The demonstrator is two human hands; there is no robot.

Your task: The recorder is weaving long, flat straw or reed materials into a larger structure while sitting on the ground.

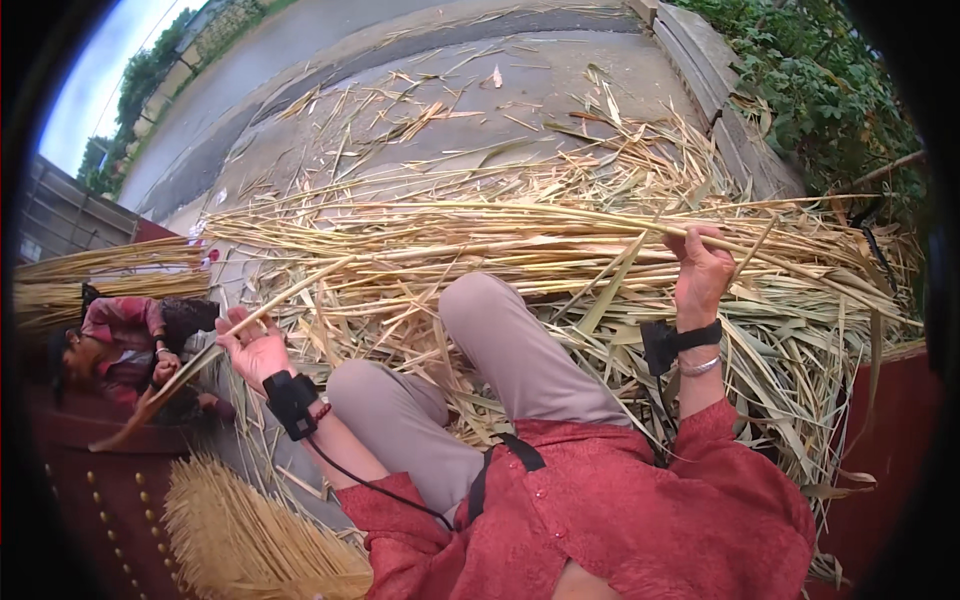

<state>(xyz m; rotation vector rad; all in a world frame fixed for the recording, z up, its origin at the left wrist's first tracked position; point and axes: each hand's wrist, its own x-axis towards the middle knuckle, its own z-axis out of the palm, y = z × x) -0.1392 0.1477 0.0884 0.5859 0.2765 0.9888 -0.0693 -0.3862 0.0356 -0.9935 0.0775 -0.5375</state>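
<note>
My left hand (254,349) is at the left, palm up, with its fingers curled round a pale dry stalk (300,286). From that hand the stalk slants up to the right over the pile, while a long brown leaf (160,398) trails down to the left. At the right, my right hand (704,268) pinches a long yellowish stalk (800,268) between thumb and fingers, above the heap. I cannot tell whether both hands hold one same stalk. A thick layer of dry stalks (480,228) lies crosswise beyond my knees.
Loose leaves (790,385) are heaped at the right, and scraps litter the paving (560,85). A bound straw bundle (250,530) stands at lower left. Another person (125,345) sits at far left near more stalks (110,270). A concrete kerb (715,80) borders green bushes (820,80).
</note>
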